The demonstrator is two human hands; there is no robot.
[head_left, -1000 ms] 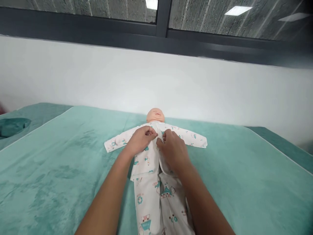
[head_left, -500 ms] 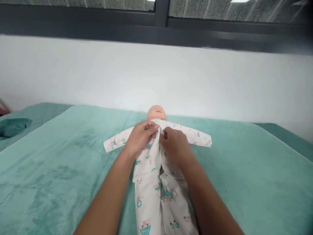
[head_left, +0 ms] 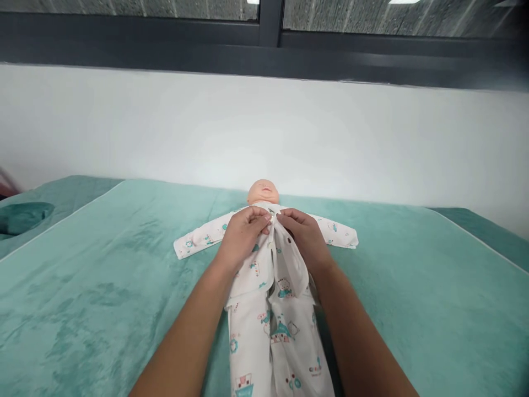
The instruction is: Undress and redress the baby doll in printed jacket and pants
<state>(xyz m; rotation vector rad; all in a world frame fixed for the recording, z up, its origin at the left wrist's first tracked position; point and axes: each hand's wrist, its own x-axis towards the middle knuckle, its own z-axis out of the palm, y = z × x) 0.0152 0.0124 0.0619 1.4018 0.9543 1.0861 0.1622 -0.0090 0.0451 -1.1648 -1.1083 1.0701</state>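
A baby doll [head_left: 263, 191] lies on its back, head away from me, in a white printed baby jacket [head_left: 252, 275] and matching trousers [head_left: 249, 342]. Both sleeves spread out to the sides. My left hand [head_left: 244, 231] pinches the jacket's front edge at the upper chest, thumb against fingers. Facing it, my right hand [head_left: 305, 234] pinches the other front edge, fingertips almost touching the left ones. Small buttons show along the opening below the fingers. Lower down, the jacket front hangs apart, its right panel lifted.
The doll rests on a green plush sheet [head_left: 124, 286]. Behind it rises a white wall [head_left: 264, 127] under a dark window frame [head_left: 268, 52]. At the far left lies a darker green bundle [head_left: 27, 218].
My right hand has turned and drawn its jacket edge up to my left fingertips. The right panel now lifts and folds more. My left hand has shifted slightly right.
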